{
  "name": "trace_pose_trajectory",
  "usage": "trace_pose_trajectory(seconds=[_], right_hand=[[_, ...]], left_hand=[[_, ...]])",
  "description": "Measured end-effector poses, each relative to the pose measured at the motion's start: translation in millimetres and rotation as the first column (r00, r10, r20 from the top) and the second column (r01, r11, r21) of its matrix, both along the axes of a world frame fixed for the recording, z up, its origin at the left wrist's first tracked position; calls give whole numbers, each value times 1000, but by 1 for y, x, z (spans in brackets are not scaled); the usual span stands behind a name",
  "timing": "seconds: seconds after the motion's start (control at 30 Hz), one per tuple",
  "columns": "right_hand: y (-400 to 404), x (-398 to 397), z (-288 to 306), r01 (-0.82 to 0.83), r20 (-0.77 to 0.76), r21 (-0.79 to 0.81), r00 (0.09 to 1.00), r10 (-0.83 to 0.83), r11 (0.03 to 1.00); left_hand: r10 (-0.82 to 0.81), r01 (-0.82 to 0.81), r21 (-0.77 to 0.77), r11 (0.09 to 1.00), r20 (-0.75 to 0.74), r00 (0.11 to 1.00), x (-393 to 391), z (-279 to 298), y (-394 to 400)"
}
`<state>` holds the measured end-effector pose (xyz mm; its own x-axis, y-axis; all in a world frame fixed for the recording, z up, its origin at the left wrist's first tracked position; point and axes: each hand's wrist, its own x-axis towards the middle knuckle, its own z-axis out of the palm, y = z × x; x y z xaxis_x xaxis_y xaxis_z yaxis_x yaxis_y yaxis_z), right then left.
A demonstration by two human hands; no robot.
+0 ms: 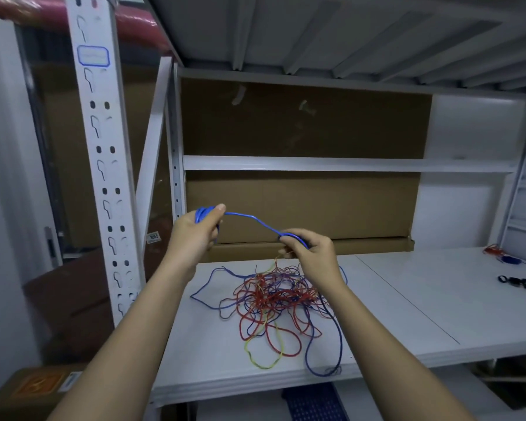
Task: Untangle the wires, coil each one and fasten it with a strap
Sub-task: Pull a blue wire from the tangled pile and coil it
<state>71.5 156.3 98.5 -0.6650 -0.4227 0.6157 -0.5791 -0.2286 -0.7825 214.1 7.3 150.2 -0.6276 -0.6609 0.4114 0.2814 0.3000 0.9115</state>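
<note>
A blue wire stretches in the air between both hands above the white shelf. My left hand grips a small coil of this blue wire at upper left. My right hand pinches the same wire further along, where it bends down toward the pile. Below the hands lies a tangle of red, blue and yellow-green wires, with loose blue loops spreading left and down to the shelf's front edge. Several black straps lie at the far right of the shelf.
A coiled red wire and a coiled blue wire lie at the back right. Brown cardboard lines the shelf's back. A white perforated upright stands at left, with cardboard boxes on the floor beside it.
</note>
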Motion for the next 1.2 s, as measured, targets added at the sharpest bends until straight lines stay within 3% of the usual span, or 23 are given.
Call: trace_pose_trajectory(seconds=[0.13,0.27,0.37,0.5,0.57,0.63,0.7,0.77,0.87,0.97,1.1,1.2], right_hand=[[14,1,2,-86,114,-43,989,90,995],[28,-18,1,-12,331,-27,944,20,1000],[44,-36,3,-53,431,109,902,1,993],[47,-58,1,-33,176,501,982,-65,865],[39,-65,-2,113,-67,674,993,-93,730],[30,-63,-7,330,-341,727,935,-101,602],[24,-49,-13,314,-395,648,918,-46,694],[23,-34,-18,68,-202,521,978,45,851],[25,-28,-21,-153,30,358,988,152,921],[35,-42,-13,-150,89,241,987,132,959],[55,-85,4,-31,307,58,951,12,998],[69,-107,26,148,158,134,973,-169,980]], left_hand=[[52,-53,19,998,10,999,-7,-7,-2],[67,-65,-42,997,49,997,-19,-19,9],[61,-61,1,998,15,998,-22,-20,10],[0,2,76,997,-19,1000,-25,-14,17],[-36,36,50,998,-8,999,-33,-11,27],[-41,41,21,999,0,999,-44,-9,36],[-9,9,3,1000,2,1000,-57,-8,43],[24,-24,-1,1000,0,1000,-69,-7,49],[56,-56,-1,998,12,998,-86,-6,60],[99,-99,-4,995,14,995,-92,-2,69],[43,-42,-34,999,38,998,-92,1,75],[-135,139,-42,989,78,988,-91,-1,89]])
